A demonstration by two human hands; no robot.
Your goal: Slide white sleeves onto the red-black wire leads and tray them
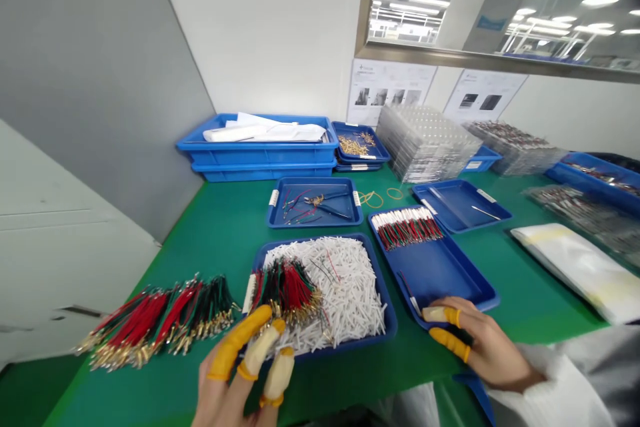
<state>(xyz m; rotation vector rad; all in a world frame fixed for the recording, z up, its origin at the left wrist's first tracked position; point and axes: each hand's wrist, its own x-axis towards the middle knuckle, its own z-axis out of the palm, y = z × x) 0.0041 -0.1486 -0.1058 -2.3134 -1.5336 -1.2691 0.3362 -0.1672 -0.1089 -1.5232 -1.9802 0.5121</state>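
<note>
Grip, left hand [235,377]: wide; fingers spread in yellow and beige finger cots [235,340], holding nothing, just over the near edge of the sleeve tray.
Grip, right hand [483,347]: narrow; thumb and forefinger lie at the near corner of the right blue tray [480,293], but whether they pinch the rim cannot be told.
Beside right hand: a thin dark tool [407,293], perhaps tweezers, lies in that tray, its tip just by the thumb.
Near left: a loose bundle of red, black and green wires [155,320] with gold crimped terminals lies directly on the green worktop [515,280].
Near centre: a second wire bundle [285,287] rests on a heap of white sleeves [345,293] in a blue tray [387,323]; no sleeves appear fitted.
Sleeved lot: a short, neat row of wires [405,227] with white-sleeved ends lies at the far end of the right tray; most of that tray remains bare.
Middle: pliers [325,203] and stray wires lie in a small blue tray [315,220]; rubber bands [373,199] lie just right of it.
Far: gold terminals [355,145] fill a small tray; stacked clear blister trays [425,143] stand to the right.
</note>
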